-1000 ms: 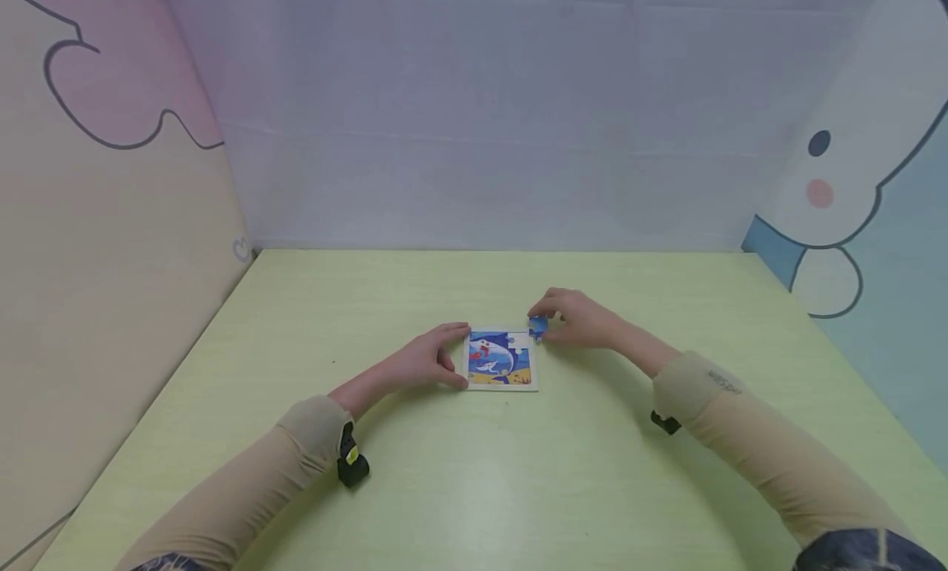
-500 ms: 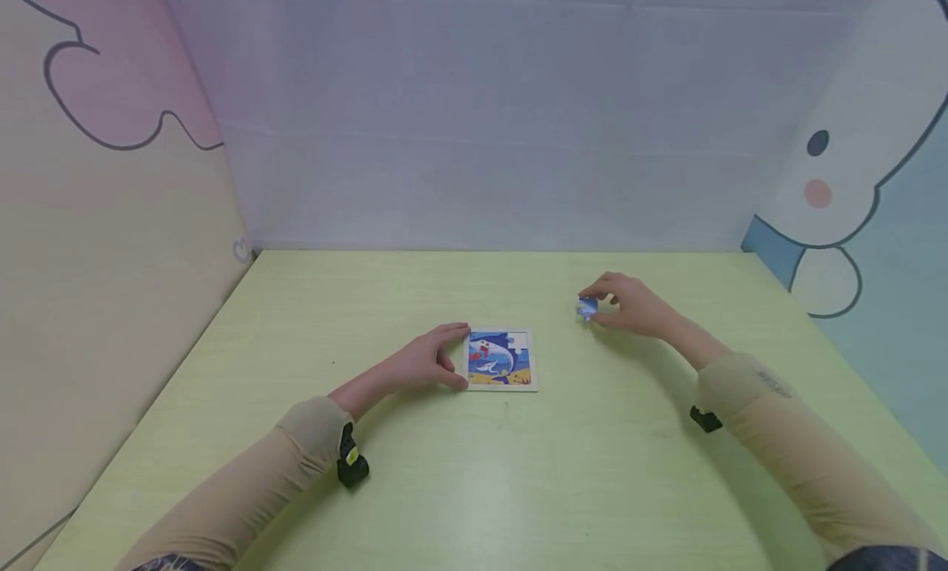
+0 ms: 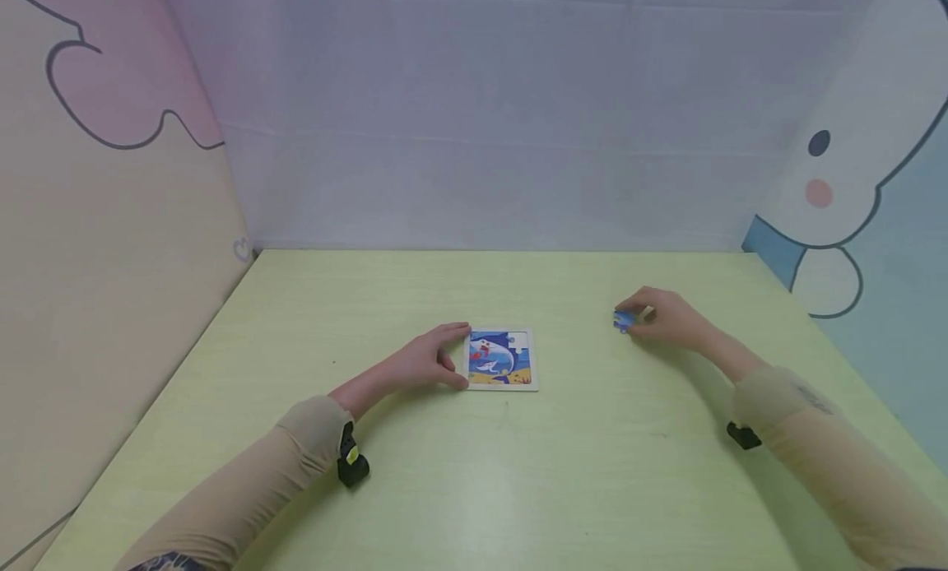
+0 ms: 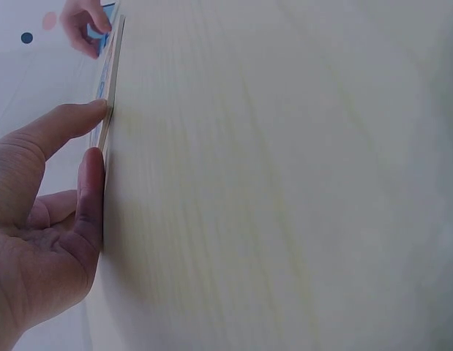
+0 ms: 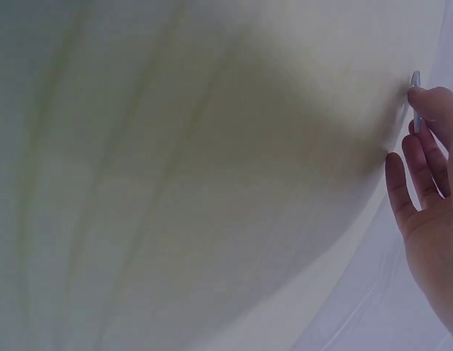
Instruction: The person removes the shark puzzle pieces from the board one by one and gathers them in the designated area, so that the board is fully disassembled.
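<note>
While the left hand (image 3: 425, 364) rests straight-fingered against the square sea-picture jigsaw board (image 3: 500, 359), the right hand (image 3: 666, 317) has carried the small blue puzzle piece (image 3: 625, 320), pinched in its grip, well away over the pale green worktop (image 3: 518, 472), leaving the board's corner gap unfilled.

Pale green table (image 3: 474, 489), wood grain visible. Plain lilac back wall (image 3: 489, 118). Side walls (image 3: 111, 192) bear pastel cartoon drawings. Lighting even.

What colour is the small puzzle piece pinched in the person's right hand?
Blue. The puzzle piece in the right hand shows best in the head view.
</note>
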A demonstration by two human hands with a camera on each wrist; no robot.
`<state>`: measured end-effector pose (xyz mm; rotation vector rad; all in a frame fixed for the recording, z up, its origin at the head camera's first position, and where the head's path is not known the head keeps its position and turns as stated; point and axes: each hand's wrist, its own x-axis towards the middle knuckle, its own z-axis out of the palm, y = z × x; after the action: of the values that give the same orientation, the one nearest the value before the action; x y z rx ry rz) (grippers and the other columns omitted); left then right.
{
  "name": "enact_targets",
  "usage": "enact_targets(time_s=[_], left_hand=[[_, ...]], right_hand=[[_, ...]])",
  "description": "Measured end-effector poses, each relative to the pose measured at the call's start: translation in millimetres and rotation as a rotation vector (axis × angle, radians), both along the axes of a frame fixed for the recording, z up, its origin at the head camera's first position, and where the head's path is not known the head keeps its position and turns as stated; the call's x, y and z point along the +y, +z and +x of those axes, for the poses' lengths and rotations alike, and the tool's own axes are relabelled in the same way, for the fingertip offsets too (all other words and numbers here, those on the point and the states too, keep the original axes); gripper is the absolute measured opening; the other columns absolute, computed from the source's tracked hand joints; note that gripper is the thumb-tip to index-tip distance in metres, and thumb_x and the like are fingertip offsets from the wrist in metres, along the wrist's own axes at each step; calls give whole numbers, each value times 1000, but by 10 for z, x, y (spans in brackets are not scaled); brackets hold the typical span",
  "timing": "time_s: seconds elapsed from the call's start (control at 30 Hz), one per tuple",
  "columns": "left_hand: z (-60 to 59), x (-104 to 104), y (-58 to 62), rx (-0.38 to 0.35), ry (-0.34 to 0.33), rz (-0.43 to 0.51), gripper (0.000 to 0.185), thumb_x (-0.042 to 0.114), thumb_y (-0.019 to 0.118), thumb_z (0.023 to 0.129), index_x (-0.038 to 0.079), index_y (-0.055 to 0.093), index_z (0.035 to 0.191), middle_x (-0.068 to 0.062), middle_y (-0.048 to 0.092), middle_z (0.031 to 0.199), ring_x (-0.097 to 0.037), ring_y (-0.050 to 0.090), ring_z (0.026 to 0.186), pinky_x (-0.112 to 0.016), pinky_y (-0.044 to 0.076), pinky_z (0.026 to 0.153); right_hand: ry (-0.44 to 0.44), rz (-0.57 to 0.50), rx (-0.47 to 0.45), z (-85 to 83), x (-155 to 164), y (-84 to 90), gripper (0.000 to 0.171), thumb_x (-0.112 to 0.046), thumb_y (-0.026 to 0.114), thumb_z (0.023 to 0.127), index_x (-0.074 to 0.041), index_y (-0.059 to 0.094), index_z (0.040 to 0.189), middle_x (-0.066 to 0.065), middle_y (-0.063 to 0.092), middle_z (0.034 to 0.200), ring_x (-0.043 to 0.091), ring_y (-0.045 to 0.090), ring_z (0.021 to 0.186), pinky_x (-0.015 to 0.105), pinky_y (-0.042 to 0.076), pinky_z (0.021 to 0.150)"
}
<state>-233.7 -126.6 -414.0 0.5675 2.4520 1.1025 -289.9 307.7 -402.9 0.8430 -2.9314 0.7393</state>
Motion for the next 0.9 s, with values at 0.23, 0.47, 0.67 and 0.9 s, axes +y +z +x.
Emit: enact_targets(time_s=[0.23, 0.47, 0.67, 0.9], left_hand=[[-4, -2, 5, -4, 9, -2, 92, 18, 83, 78, 13, 33, 155, -7, 24, 165, -11, 59, 85, -24, 49, 74], [-7, 0, 11, -9, 13, -1, 92, 18, 83, 78, 13, 33, 155, -7, 24, 165, -11, 58, 85, -24, 49, 74], [0, 14, 21, -16, 9, -1, 92, 18, 83, 79, 13, 33, 155, -6, 24, 165, -11, 58, 85, -25, 49, 75], [-5, 12, 9, -10, 12, -9, 91, 18, 83, 79, 13, 33, 155, -5, 25, 165, -11, 59, 85, -25, 48, 76]], right_hand=[[-58, -43, -154, 73, 150, 25, 36, -10, 72, 89, -2, 66, 123, 17, 66, 118, 34, 63, 106, 45, 54, 90], [-26, -39, -209, 96, 236, 38, 35, -12, 69, 92, -6, 66, 127, 17, 64, 125, 36, 59, 116, 51, 51, 97], [-13, -14, -224, 110, 247, 66, 36, -13, 69, 92, -8, 66, 128, 15, 64, 125, 34, 58, 116, 49, 51, 97], [37, -20, -241, 94, 244, 80, 36, -11, 67, 93, -7, 65, 129, 14, 62, 122, 33, 58, 115, 49, 50, 96]])
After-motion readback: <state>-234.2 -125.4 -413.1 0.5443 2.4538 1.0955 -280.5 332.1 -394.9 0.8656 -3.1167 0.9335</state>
